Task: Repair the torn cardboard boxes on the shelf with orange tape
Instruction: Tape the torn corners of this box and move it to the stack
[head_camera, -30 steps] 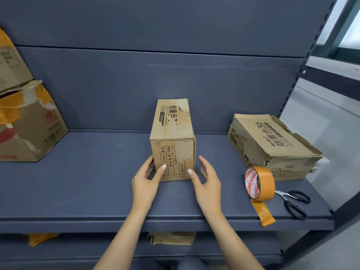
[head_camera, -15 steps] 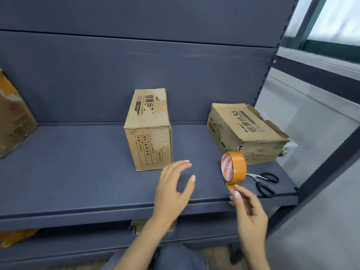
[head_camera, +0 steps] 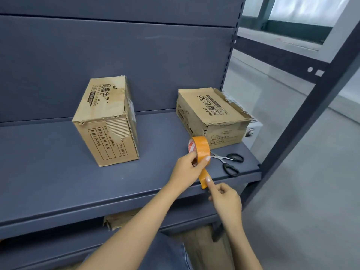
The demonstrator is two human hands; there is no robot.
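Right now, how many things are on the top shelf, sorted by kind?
Boxes: 2, left box and right box
Tape: 1, tape
Scissors: 1, scissors
Total: 4

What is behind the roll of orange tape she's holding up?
Behind the orange tape roll stands a torn cardboard box, its split front corner showing beside the roll. Scissors lie on the shelf just right of it. The box's lower left corner is covered.

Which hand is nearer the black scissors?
Right. The right hand sits just below the scissors, pinching the tape's loose end. The left hand grips the tape roll, further left.
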